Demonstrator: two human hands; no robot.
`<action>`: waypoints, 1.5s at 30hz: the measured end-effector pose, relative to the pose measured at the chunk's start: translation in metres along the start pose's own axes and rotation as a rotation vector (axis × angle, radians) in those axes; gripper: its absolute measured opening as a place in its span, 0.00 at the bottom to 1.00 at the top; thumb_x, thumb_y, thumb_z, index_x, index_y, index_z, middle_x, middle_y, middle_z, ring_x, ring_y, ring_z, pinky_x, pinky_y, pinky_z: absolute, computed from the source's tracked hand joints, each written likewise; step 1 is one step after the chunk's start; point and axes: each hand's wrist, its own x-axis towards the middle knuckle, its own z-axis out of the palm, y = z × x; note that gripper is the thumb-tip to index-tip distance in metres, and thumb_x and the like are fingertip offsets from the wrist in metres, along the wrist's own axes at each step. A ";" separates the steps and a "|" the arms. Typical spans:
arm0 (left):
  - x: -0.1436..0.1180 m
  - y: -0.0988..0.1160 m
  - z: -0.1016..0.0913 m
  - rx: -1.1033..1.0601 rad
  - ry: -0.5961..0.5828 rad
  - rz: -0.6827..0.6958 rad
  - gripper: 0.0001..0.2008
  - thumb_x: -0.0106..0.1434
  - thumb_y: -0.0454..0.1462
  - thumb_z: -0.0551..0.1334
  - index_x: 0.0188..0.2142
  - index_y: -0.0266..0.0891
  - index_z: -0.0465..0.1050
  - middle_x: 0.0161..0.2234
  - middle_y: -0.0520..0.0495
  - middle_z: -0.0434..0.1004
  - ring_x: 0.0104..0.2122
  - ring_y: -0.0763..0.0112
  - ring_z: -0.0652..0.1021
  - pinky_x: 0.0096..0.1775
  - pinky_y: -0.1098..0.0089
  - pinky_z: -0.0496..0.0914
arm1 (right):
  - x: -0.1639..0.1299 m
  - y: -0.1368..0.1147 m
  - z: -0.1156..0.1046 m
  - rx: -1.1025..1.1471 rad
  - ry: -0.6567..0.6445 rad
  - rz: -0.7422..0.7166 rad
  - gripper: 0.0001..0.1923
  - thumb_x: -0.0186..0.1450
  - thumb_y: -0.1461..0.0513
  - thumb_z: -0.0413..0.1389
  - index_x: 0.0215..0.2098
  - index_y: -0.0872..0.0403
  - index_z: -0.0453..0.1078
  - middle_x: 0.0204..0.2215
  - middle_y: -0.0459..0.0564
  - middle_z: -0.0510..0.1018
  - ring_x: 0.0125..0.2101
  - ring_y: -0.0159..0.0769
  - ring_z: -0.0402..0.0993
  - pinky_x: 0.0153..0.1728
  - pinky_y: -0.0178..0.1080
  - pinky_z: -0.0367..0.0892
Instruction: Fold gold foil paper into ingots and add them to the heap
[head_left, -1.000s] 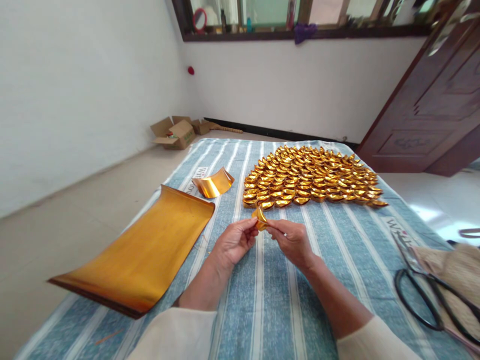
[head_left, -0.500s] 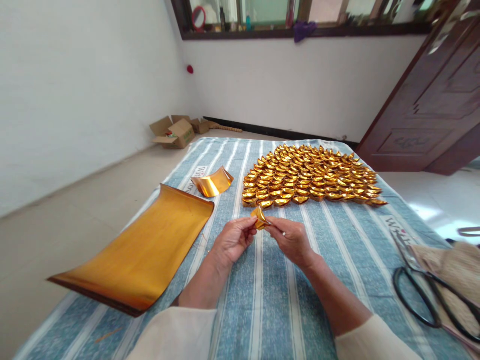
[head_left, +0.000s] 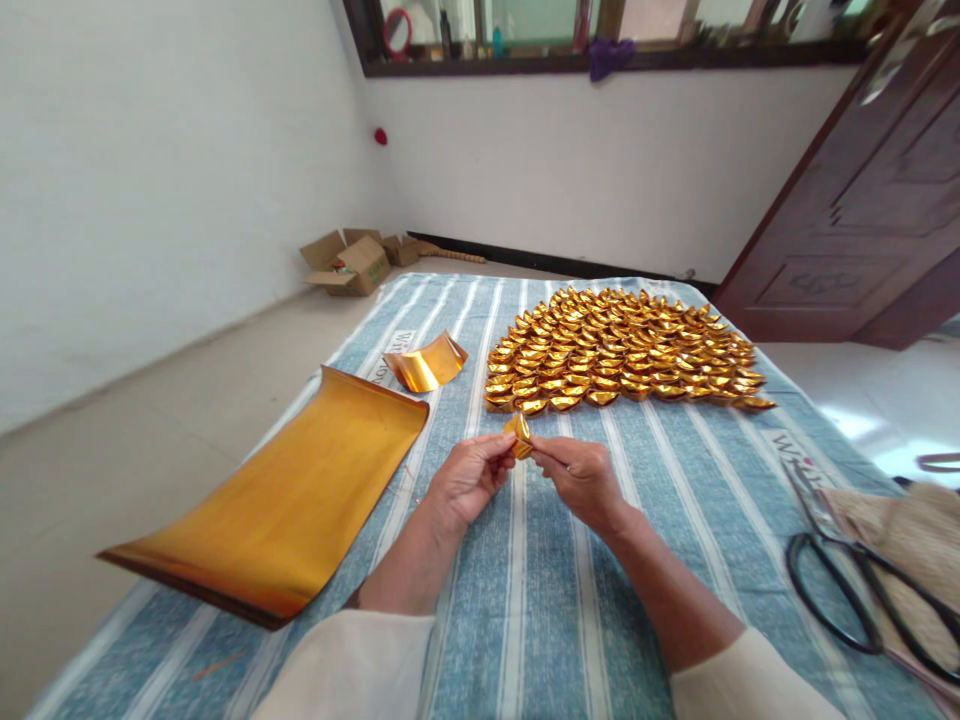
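Glossy folded gold piece (head_left: 519,434) seems drawn slightly narrower between both hands (head_left: 466,482) (head_left: 589,482).

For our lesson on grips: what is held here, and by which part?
A small folded gold piece, its left side pinched by the left hand, its right side by the right hand.
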 end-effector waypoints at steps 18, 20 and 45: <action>-0.010 0.009 0.006 -0.041 -0.053 -0.100 0.12 0.65 0.40 0.61 0.32 0.32 0.77 0.25 0.46 0.78 0.20 0.77 0.75 0.22 0.77 0.66 | 0.001 0.009 -0.003 0.267 0.076 0.213 0.10 0.62 0.62 0.55 0.39 0.51 0.78 0.25 0.45 0.79 0.20 0.29 0.71 0.24 0.33 0.70; -0.011 0.009 0.006 -0.087 -0.081 -0.152 0.16 0.67 0.43 0.59 0.31 0.32 0.76 0.23 0.46 0.76 0.20 0.76 0.75 0.21 0.77 0.67 | 0.002 0.011 -0.005 0.295 0.066 0.218 0.10 0.62 0.62 0.56 0.38 0.51 0.78 0.24 0.45 0.79 0.20 0.29 0.71 0.23 0.33 0.70; -0.013 -0.009 0.012 -0.246 -0.180 -0.055 0.11 0.57 0.21 0.58 0.35 0.29 0.77 0.35 0.41 0.80 0.33 0.70 0.79 0.37 0.72 0.74 | 0.001 -0.005 -0.001 0.125 0.158 0.108 0.11 0.61 0.63 0.58 0.42 0.53 0.75 0.31 0.49 0.81 0.27 0.33 0.76 0.28 0.35 0.73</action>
